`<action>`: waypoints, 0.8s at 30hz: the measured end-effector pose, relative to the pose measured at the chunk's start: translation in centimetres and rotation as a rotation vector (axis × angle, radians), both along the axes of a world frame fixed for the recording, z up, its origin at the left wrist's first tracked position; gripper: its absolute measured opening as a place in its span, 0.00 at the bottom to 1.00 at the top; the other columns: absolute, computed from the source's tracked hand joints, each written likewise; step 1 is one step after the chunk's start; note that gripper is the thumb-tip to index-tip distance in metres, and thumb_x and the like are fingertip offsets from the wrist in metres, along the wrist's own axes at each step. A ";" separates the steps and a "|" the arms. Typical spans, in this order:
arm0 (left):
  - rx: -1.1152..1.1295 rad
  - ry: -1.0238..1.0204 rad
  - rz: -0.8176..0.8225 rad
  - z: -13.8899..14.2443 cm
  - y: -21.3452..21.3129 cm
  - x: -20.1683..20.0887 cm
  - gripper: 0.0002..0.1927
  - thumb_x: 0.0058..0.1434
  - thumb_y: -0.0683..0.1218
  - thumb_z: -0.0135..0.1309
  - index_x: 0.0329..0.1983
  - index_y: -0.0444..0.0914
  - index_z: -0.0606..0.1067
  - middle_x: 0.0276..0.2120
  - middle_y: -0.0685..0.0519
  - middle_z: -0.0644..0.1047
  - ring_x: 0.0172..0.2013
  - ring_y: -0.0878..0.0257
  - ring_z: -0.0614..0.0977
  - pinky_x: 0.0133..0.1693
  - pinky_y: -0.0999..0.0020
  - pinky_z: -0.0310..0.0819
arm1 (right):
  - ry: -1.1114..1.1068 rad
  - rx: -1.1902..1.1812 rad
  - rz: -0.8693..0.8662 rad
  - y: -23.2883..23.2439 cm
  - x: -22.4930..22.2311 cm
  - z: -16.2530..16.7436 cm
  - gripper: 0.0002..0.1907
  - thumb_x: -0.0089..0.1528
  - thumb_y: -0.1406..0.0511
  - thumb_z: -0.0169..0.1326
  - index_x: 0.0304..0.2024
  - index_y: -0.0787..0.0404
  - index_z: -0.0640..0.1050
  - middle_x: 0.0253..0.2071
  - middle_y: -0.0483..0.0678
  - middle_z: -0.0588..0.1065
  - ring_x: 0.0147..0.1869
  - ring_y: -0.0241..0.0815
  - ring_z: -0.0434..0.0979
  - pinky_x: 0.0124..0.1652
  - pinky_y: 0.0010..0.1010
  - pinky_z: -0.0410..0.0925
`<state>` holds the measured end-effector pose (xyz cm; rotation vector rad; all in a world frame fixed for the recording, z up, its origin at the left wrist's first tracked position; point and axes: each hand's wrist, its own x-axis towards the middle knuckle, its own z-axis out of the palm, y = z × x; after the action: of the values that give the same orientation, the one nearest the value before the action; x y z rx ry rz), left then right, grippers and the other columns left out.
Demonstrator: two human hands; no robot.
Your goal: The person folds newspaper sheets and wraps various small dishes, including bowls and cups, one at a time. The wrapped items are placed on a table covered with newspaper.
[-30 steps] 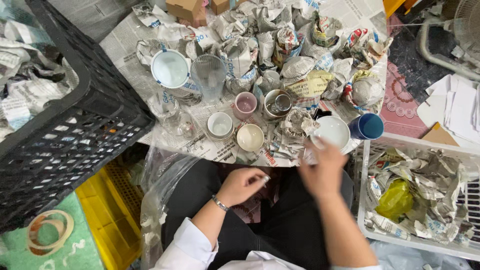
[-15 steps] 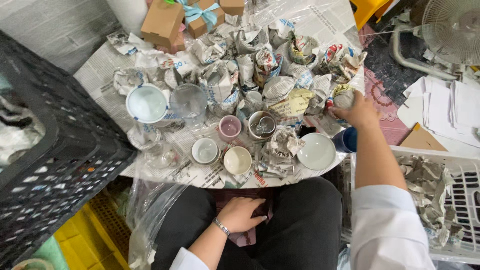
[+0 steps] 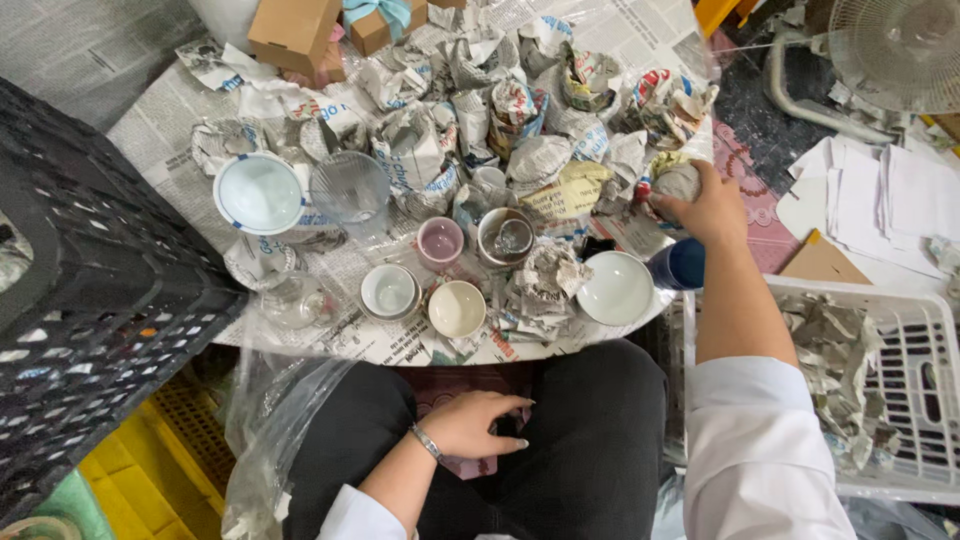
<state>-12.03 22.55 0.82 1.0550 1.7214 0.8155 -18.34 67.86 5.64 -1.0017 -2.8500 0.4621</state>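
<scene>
Your right hand (image 3: 705, 205) is closed over a newspaper-wrapped bundle (image 3: 678, 180) at the counter's (image 3: 170, 130) far right edge, just beyond the blue cup (image 3: 682, 265); the step in hand looks like picking up the next wrapped piece (unwrapping would call for both hands); your left hand (image 3: 475, 425) lies open and empty on your lap. Since half a second ago the right hand has settled on the bundle; the left has barely moved; the white bowl (image 3: 616, 288) stays put.
</scene>
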 end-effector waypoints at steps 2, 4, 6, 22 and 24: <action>0.081 -0.024 0.032 -0.3 -0.2 0.3 0.36 0.56 0.61 0.61 0.67 0.45 0.71 0.51 0.47 0.80 0.51 0.50 0.81 0.52 0.59 0.75 | -0.014 -0.020 -0.014 0.0 0.5 0.2 0.46 0.51 0.46 0.70 0.69 0.50 0.70 0.59 0.66 0.71 0.62 0.64 0.73 0.56 0.49 0.68; 0.108 -0.024 0.067 -0.7 -0.2 0.3 0.35 0.56 0.59 0.61 0.66 0.44 0.71 0.51 0.46 0.80 0.51 0.50 0.82 0.52 0.60 0.76 | -0.018 -0.022 -0.032 -0.1 0.5 0.5 0.46 0.52 0.47 0.69 0.69 0.50 0.69 0.58 0.67 0.73 0.61 0.65 0.74 0.56 0.49 0.68; 0.102 -0.032 0.058 -1.0 -0.2 0.2 0.35 0.56 0.59 0.62 0.66 0.44 0.71 0.51 0.45 0.79 0.52 0.51 0.82 0.52 0.60 0.75 | 0.018 0.015 -0.047 -0.4 0.5 0.7 0.46 0.52 0.46 0.69 0.69 0.51 0.70 0.57 0.67 0.73 0.60 0.65 0.74 0.56 0.49 0.68; 0.573 0.078 0.397 -0.3 -0.4 1.1 0.15 0.66 0.47 0.59 0.56 0.41 0.79 0.52 0.48 0.83 0.53 0.54 0.84 0.56 0.60 0.75 | 1.053 -1.304 0.428 -8.1 10.6 0.4 0.39 0.67 0.41 0.49 0.74 0.51 0.62 0.71 0.47 0.65 0.76 0.49 0.64 0.70 0.52 0.64; 0.623 0.326 0.540 0.1 -1.2 1.1 0.12 0.66 0.46 0.60 0.52 0.42 0.80 0.50 0.51 0.82 0.51 0.53 0.83 0.56 0.59 0.74 | 1.090 -1.633 -0.263 -15.2 13.2 -2.2 0.42 0.57 0.33 0.40 0.70 0.39 0.63 0.68 0.38 0.67 0.73 0.47 0.67 0.62 0.57 0.67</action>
<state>-10.89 21.34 0.94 1.1778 2.1326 1.6755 -5.10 52.66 3.41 -0.6637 -0.9590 2.3802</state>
